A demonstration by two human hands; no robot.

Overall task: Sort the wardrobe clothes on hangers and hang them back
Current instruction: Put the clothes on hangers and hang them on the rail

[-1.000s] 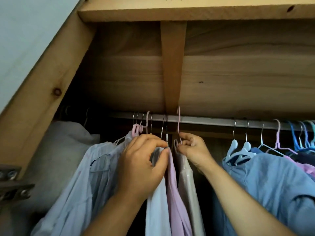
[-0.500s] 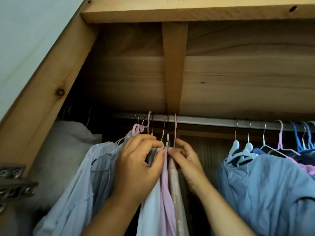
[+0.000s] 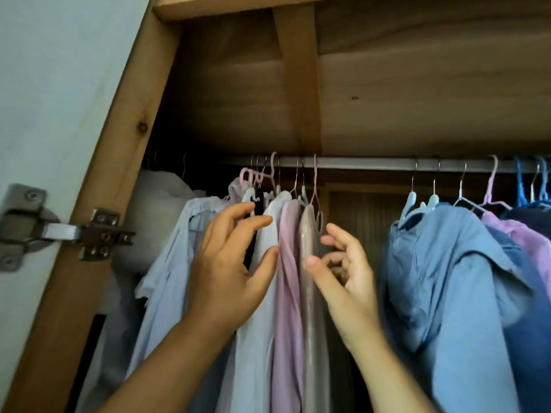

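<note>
On the rail (image 3: 372,164), pale blue, mauve (image 3: 287,263) and glossy beige garments (image 3: 308,239), tightly bunched.

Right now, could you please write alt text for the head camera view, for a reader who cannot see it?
Two hands reach into a wooden wardrobe: the left hand touches a pale shirt, and the right hand hovers, loosely open, beside a beige garment. More clothes hang from a metal rail, with a blue shirt further right.

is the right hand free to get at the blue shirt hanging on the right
Probably yes: the right hand holds nothing, and an open gap on the rail separates it from the blue shirt, with nothing between.
</note>
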